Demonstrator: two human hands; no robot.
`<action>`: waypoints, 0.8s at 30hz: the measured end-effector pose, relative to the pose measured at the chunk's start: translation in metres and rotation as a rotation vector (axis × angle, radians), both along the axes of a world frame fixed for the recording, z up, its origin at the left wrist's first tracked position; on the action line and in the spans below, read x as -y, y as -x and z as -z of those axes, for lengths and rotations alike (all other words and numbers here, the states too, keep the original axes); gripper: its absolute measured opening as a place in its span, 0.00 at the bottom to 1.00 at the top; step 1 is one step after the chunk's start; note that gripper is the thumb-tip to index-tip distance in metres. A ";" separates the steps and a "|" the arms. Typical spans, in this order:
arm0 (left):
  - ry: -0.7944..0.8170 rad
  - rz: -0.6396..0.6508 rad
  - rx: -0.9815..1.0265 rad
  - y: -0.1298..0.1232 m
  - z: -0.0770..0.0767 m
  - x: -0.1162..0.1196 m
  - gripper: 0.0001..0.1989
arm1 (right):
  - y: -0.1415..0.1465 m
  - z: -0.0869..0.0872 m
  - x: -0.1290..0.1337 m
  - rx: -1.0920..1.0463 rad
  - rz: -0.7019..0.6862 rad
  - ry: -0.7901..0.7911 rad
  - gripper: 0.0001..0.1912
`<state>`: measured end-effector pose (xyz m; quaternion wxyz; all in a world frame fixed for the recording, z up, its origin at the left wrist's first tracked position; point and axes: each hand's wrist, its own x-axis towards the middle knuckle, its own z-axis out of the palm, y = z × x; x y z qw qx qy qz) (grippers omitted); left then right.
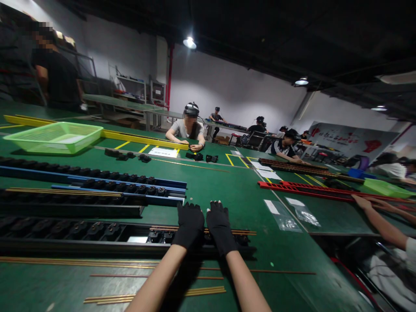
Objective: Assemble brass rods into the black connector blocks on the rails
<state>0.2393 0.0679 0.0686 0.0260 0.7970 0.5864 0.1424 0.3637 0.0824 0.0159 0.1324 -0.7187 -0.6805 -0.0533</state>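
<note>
Left hand (188,225), right hand (221,227): black-gloved, open, backs upward, fingers pointing away from the wearer; side by side, just apart, lower centre of frame. Left forearm (159,277), right forearm (247,286): bare, rising from the bottom edge, angled inward toward the wrists.

Indoor light, moderate overall, comes from round overhead lamps (190,42) against a black ceiling (260,26), which stays very dark. The lamp nearest centre blooms slightly. The white wall (227,86) is fairly evenly lit. A soft shadow lies under the person's forearms (159,277) on the green workbench (266,216). Faint glare shows on the plastic bags (287,219). The black gloves (188,225) lose nearly all detail. Wide-angle distortion bows and tilts lines toward the frame edges. The far right corner looks somewhat soft, perhaps slight blur.
</note>
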 end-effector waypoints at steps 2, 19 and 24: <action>0.034 0.022 -0.017 -0.003 0.003 0.001 0.17 | 0.000 0.000 0.000 0.005 -0.004 0.007 0.25; 0.098 0.207 -0.112 0.006 -0.003 0.015 0.12 | -0.010 0.000 -0.010 0.019 -0.097 -0.162 0.25; 0.087 0.190 -0.122 0.004 0.000 0.013 0.17 | -0.026 -0.023 -0.014 0.008 -0.006 -0.298 0.25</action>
